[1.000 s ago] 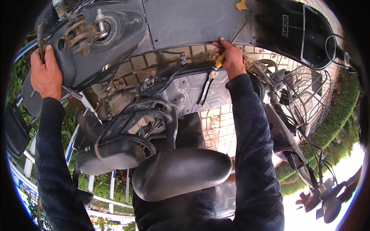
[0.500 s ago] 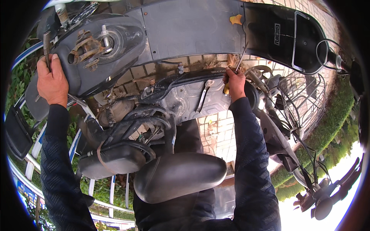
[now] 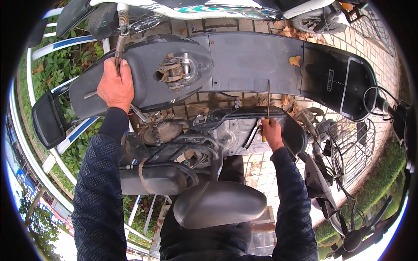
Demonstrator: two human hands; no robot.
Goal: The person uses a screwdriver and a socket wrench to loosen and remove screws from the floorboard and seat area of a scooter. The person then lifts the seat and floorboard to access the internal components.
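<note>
- While bent over the work, looked down on a large dark grey scooter body panel (image 3: 257, 65), lying across the paved ground (image 3: 261, 169) from left to right, underside up, with a rusty metal fitting (image 3: 174, 71) bolted in its rounded left end and a yellow leaf (image 3: 295, 60) resting near its right end.
- Below that, saw the stripped scooter frame (image 3: 235, 130), its grey tray and black tubes exposed, just beside the panel's lower edge.
- Nearer still, noted a dark grey saddle (image 3: 220, 204) at the bottom middle, with a black rounded cover (image 3: 152, 180) touching it on the left.
- Off to the right, made out a wire basket (image 3: 352, 143) and a handlebar with cables near the grass.
- Along the left rim, found a white and blue railing (image 3: 41, 143) over green leaves.
- At the upper left, found the left hand (image 3: 115, 87) pressed on the rounded end of the panel, grip closed around a thin rusty rod (image 3: 119, 41) that ran up past the panel's edge.
- At the middle right, found the right hand (image 3: 272, 132) over the frame's tray, grip clamped on the yellow handle of a long screwdriver (image 3: 268, 102), shaft upright and tip touching the panel's lower edge.
</note>
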